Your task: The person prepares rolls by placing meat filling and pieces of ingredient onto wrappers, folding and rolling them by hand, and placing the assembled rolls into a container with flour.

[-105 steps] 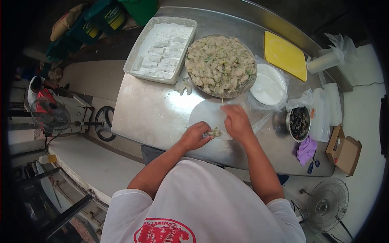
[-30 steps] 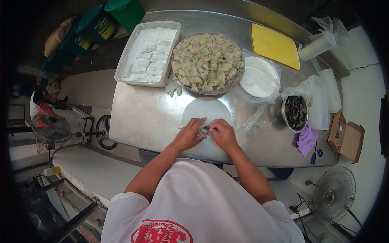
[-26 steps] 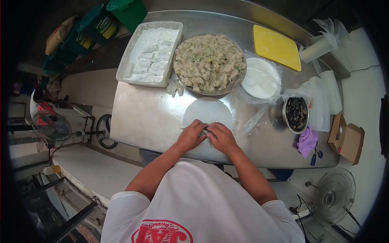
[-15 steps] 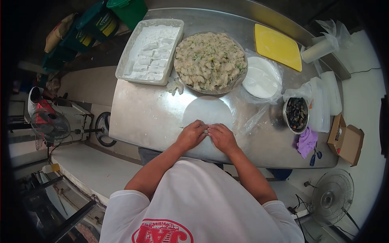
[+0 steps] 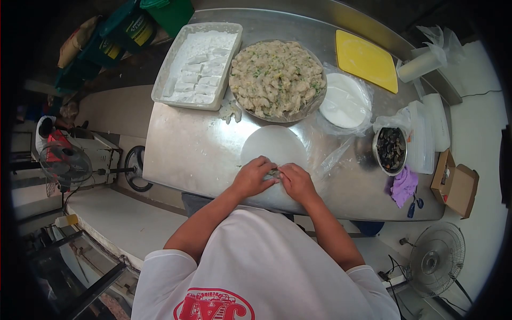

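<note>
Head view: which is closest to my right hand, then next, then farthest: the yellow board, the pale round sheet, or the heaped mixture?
From your right hand:
1. Pale round sheet: right by the hand, just ahead and slightly left.
2. Heaped mixture: farther ahead, beyond the sheet.
3. Yellow board: farthest, ahead and to the right.

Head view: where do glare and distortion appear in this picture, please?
Head view: bright glare on the silver metal table, left of the round pale sheet; head view: wide-angle distortion bows the table's edges, and the picture's corners are black.
</note>
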Tool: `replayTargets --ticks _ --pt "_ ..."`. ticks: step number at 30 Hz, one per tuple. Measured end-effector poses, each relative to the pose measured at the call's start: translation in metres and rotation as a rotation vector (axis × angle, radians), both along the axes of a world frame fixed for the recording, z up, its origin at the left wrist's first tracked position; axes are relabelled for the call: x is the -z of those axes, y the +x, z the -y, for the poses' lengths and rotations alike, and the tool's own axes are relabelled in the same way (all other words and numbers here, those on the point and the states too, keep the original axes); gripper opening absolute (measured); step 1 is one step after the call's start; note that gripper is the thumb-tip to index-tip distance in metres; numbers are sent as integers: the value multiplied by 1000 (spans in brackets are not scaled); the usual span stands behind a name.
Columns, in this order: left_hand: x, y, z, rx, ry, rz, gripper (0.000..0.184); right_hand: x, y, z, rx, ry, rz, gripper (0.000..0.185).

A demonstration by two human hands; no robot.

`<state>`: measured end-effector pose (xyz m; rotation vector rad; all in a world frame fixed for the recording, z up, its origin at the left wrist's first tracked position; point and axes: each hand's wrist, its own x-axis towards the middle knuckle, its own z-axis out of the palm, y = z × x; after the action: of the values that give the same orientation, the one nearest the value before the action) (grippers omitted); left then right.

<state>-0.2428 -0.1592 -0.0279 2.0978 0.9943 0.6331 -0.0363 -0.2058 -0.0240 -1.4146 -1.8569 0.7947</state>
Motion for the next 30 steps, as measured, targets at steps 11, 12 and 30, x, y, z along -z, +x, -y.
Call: replayTargets --ticks 11,12,30 --pt "10 14 9 -47 155 -119 37 6 13 -3 -24 70 115 21" --pt "10 14 9 -49 147 -113 38 3 13 -5 -33 90 127 19" --pt "6 -47 0 -363 -79 -244 29 -76 3 -145 285 485 196 15"
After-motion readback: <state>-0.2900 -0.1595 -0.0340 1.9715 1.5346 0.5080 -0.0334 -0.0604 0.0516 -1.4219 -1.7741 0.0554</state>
